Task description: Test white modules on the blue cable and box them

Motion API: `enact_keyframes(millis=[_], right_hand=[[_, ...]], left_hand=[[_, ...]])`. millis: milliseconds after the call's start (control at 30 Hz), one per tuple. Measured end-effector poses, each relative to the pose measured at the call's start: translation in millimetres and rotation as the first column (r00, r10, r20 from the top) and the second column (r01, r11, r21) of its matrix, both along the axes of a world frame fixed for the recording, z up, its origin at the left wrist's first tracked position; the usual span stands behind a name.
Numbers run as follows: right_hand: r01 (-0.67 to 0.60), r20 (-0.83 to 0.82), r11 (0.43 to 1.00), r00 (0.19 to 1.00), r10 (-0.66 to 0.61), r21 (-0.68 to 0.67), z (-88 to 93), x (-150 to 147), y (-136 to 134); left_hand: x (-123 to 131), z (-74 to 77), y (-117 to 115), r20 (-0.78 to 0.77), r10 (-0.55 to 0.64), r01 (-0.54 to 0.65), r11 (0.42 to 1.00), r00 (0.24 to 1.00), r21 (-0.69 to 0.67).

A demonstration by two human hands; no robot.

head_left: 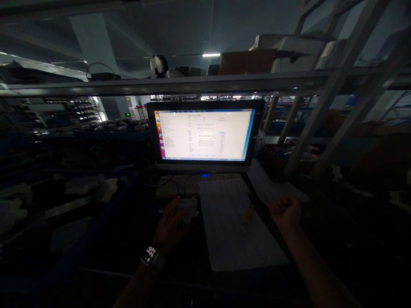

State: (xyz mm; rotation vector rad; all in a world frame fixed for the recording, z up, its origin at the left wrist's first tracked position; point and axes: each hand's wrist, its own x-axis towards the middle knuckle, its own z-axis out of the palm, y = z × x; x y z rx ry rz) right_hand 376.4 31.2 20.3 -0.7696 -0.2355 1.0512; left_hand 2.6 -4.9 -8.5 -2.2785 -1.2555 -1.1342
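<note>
My left hand (170, 226), with a lit smartwatch (150, 255) on the wrist, is closed on a small pale rectangular piece (189, 207) just in front of the keyboard (181, 186). Its exact kind is lost in the dark. To the right, my right hand (285, 211) rests with its fingers curled in, and I see nothing in it. Between the hands lies a sheet of paper (221, 231) with faint print. A yellow tube-like item with a pale end (247, 218) lies on that sheet.
Behind the keyboard stands a lit monitor (205, 137) showing a form. A blue bin (128, 188) with pale pieces is at left. Another paper sheet (276, 188) lies beyond my right hand. Overhead runs a shelf (192, 83) with a cardboard box (247, 62); metal posts (334, 90) rise at right.
</note>
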Motion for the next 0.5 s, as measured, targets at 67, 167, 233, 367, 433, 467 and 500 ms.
enact_keyframes(millis=[67,167,233,367,433,467,500], right_hand=[[0.009,-0.032,1.000,0.999,-0.009,-0.013,1.7,-1.1,-0.6],[0.002,-0.033,1.000,0.999,-0.003,-0.023,3.5,-1.9,-1.5],[-0.005,-0.017,1.000,1.000,0.004,-0.020,3.8,-1.9,-1.9],[-0.010,-0.012,1.000,1.000,0.010,-0.019,2.4,-1.5,-1.8],[-0.007,-0.005,1.000,1.000,0.007,-0.005,1.1,-1.0,-1.2],[-0.008,0.003,1.000,1.000,0.008,0.006,0.3,-0.7,-0.9],[-0.011,0.012,1.000,1.000,0.010,0.017,-0.4,-0.4,-0.6]], left_hand=[[-0.1,0.5,-0.5,-0.001,0.003,-0.003,1.000,1.000,0.002],[-0.4,0.6,-0.6,-0.011,0.005,-0.005,1.000,1.000,0.001],[-0.5,0.3,-0.5,-0.008,0.002,-0.002,1.000,1.000,0.004],[-0.3,-0.1,-0.4,-0.009,0.014,-0.014,1.000,1.000,-0.012],[-0.3,-0.3,-0.3,-0.016,0.013,-0.013,1.000,1.000,-0.012],[-0.4,-0.5,-0.1,-0.015,0.008,-0.008,1.000,1.000,-0.009],[-0.5,-0.7,0.0,-0.012,0.004,-0.004,1.000,1.000,-0.008]])
